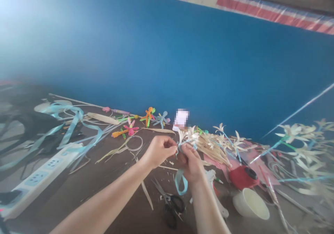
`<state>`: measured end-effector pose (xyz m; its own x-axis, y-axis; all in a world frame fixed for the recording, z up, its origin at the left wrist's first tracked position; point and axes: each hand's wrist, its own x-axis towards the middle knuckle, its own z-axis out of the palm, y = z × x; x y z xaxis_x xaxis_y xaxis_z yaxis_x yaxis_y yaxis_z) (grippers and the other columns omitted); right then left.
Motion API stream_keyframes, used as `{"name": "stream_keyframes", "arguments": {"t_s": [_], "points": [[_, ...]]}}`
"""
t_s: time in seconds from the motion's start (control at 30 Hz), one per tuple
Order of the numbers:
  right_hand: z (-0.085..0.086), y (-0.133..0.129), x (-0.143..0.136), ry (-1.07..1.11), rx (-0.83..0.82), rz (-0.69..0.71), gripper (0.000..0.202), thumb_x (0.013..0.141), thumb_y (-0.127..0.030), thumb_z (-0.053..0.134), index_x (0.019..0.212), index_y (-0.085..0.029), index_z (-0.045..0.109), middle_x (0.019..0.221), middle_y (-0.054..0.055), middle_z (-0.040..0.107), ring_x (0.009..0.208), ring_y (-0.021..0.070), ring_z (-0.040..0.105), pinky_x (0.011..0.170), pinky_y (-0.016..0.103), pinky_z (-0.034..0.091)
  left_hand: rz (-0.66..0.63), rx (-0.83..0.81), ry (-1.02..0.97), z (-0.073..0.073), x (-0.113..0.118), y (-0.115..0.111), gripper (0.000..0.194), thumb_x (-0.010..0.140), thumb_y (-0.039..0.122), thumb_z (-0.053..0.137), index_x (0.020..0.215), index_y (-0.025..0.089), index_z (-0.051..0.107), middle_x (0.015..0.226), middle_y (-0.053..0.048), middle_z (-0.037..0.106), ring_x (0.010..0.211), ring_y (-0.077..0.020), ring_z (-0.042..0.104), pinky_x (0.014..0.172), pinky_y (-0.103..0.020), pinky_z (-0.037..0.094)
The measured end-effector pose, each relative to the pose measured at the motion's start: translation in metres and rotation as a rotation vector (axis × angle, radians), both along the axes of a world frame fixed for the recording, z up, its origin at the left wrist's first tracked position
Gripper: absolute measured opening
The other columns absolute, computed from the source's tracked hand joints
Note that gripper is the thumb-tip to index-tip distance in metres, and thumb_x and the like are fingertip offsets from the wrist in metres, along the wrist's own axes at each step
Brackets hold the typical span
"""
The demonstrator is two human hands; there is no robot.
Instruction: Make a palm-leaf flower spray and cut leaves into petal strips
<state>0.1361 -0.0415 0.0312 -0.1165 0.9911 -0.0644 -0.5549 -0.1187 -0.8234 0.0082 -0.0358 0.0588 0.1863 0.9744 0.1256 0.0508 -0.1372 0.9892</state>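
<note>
My right hand (191,160) is closed around the base of a white artificial flower (191,135) with thin pale petals, held upright above the table. Light blue ribbon (181,183) hangs in a loop beneath that hand, and a bit of the same blue shows at the flower's base. Just left of it, my left hand (161,151) pinches thumb and forefinger together at a narrow strip of blue ribbon; its fingertips partly hide the strip. Black-handled scissors (171,202) lie spread on the table below both hands. A white glue gun (217,195) is partly covered by my right forearm.
On the left are a white power strip (39,176) and tangled blue ribbon (75,117). Small fuzzy figures (148,116) line the blue wall (167,60). To the right stand a white cup (252,203), a red object (242,177), a pile of pale strips (212,148) and more white flowers (293,132).
</note>
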Motion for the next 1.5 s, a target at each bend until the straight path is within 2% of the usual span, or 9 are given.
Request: {"name": "stream_keyframes", "arguments": {"t_s": [0.13,0.27,0.37,0.5,0.6,0.8,1.03,1.33,1.5], "points": [[0.037,-0.001,0.002,-0.042,0.113,-0.015,0.017,0.065,-0.027,0.064,0.067,-0.018,0.049,0.045,-0.009,0.037,0.034,0.0020,0.025,0.032,0.014,0.016,0.126,0.267,0.151,0.029,0.003,0.001,0.009,0.065,0.020,0.054,0.065,0.015,0.061,0.056,0.000,0.058,0.051,-0.0090,0.049,0.049,-0.019,0.038],[0.051,0.002,0.002,-0.129,0.204,-0.079,0.015,0.065,-0.025,0.062,0.067,-0.017,0.049,0.044,-0.008,0.039,0.036,0.0042,0.033,0.035,0.015,0.026,0.235,0.395,0.171,0.036,0.008,-0.001,0.008,0.065,0.019,0.055,0.066,0.016,0.062,0.059,0.000,0.060,0.054,-0.0099,0.052,0.053,-0.021,0.041],[0.051,0.005,-0.001,-0.076,0.212,-0.034,0.014,0.064,-0.021,0.061,0.068,-0.018,0.048,0.042,-0.010,0.037,0.034,0.0036,0.030,0.034,0.015,0.023,0.275,0.425,0.173,0.036,0.009,-0.001,0.007,0.066,0.020,0.055,0.065,0.016,0.060,0.058,0.001,0.060,0.053,-0.0095,0.052,0.051,-0.020,0.041],[0.049,0.009,-0.003,0.037,0.185,0.054,0.014,0.063,-0.018,0.060,0.068,-0.018,0.048,0.043,-0.010,0.035,0.033,0.0011,0.022,0.034,0.013,0.013,0.238,0.398,0.180,0.037,0.007,0.003,0.009,0.066,0.022,0.055,0.067,0.015,0.061,0.056,0.001,0.059,0.051,-0.0098,0.052,0.049,-0.019,0.040],[0.049,0.011,0.000,0.030,0.157,0.057,0.013,0.062,-0.020,0.061,0.067,-0.016,0.050,0.043,-0.010,0.034,0.034,0.0011,0.023,0.034,0.014,0.013,0.249,0.381,0.194,0.037,0.006,0.006,0.009,0.066,0.023,0.056,0.066,0.015,0.060,0.056,0.001,0.059,0.050,-0.0098,0.051,0.048,-0.019,0.040],[0.047,0.016,-0.001,-0.045,0.177,-0.048,0.016,0.063,-0.026,0.062,0.061,-0.015,0.050,0.043,-0.009,0.035,0.035,0.0022,0.024,0.035,0.016,0.016,0.287,0.445,0.310,0.031,0.007,0.009,0.009,0.069,0.022,0.053,0.068,0.017,0.060,0.062,0.001,0.061,0.055,-0.0113,0.054,0.055,-0.021,0.042],[0.035,0.018,-0.010,-0.313,0.289,-0.342,0.012,0.064,-0.025,0.062,0.065,-0.014,0.056,0.048,-0.006,0.042,0.043,0.0054,0.032,0.040,0.017,0.022,0.393,0.633,0.502,0.025,0.008,0.010,0.011,0.073,0.023,0.050,0.068,0.019,0.059,0.064,-0.001,0.058,0.061,-0.0126,0.053,0.062,-0.022,0.040],[0.031,0.017,-0.013,-0.385,0.291,-0.353,0.022,0.068,-0.032,0.057,0.060,-0.012,0.059,0.047,-0.004,0.043,0.042,0.0060,0.029,0.042,0.020,0.022,0.412,0.672,0.552,0.020,0.010,0.010,0.015,0.075,0.027,0.048,0.071,0.020,0.061,0.064,-0.002,0.057,0.062,-0.0133,0.053,0.063,-0.022,0.039],[0.032,0.016,-0.015,-0.376,0.288,-0.379,0.020,0.068,-0.031,0.057,0.062,-0.012,0.057,0.052,-0.003,0.047,0.047,0.0072,0.036,0.045,0.019,0.028,0.465,0.813,0.539,0.015,0.011,0.011,0.011,0.074,0.022,0.051,0.072,0.018,0.060,0.064,-0.002,0.058,0.061,-0.0119,0.054,0.061,-0.022,0.040]]}}
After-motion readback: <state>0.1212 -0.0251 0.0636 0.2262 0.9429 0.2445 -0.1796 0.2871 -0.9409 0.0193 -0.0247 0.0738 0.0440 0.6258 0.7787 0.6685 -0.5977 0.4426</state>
